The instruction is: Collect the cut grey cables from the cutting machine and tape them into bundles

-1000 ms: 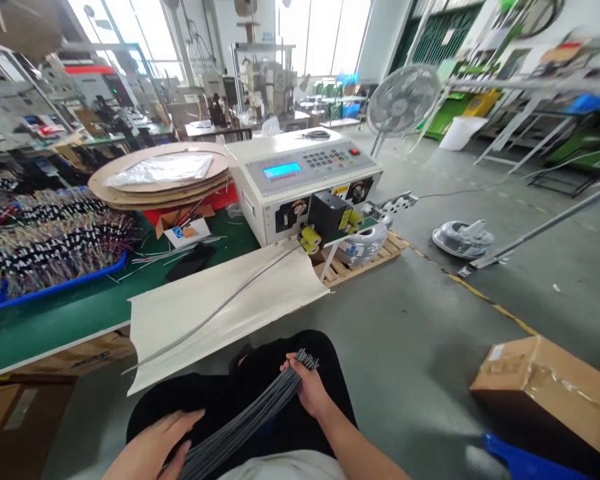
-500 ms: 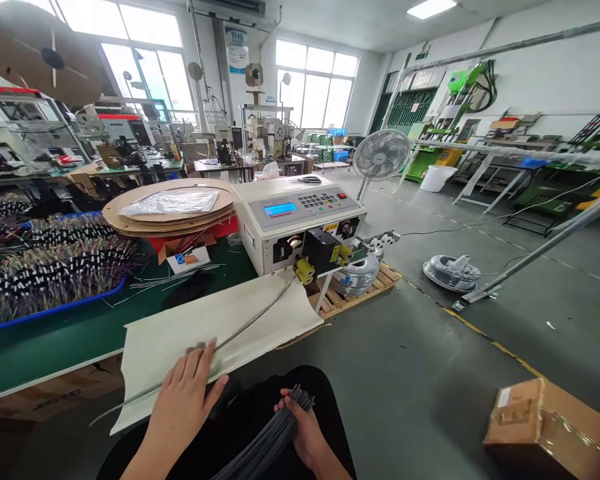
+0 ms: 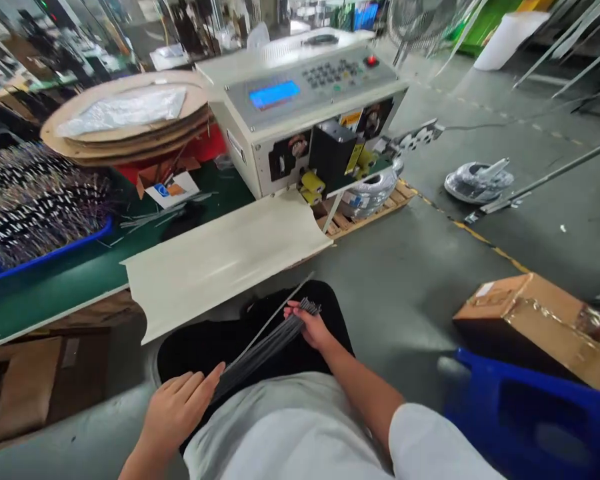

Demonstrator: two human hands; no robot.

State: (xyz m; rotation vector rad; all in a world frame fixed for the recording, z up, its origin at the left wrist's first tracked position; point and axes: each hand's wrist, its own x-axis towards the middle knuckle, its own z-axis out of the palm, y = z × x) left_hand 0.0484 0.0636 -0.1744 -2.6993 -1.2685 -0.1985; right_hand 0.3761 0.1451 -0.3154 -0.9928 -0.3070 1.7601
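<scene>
Though blurred, wires seemingly protrude beyond right grip.

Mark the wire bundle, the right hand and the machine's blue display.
Wire bundle (image 3: 266, 351): head view, middle of its visible length.
Right hand (image 3: 314, 328): head view, middle of the hand.
Blue display (image 3: 274, 95): head view, centre of the screen.

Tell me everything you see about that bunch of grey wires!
The bunch of grey wires is long, thin strands, perhaps plastic-coated, slanting over black trousers. The right hand grips it near the upper end, where tips cluster. Its lower end is hidden near the left hand, which seems to pinch one separate wire.
</scene>
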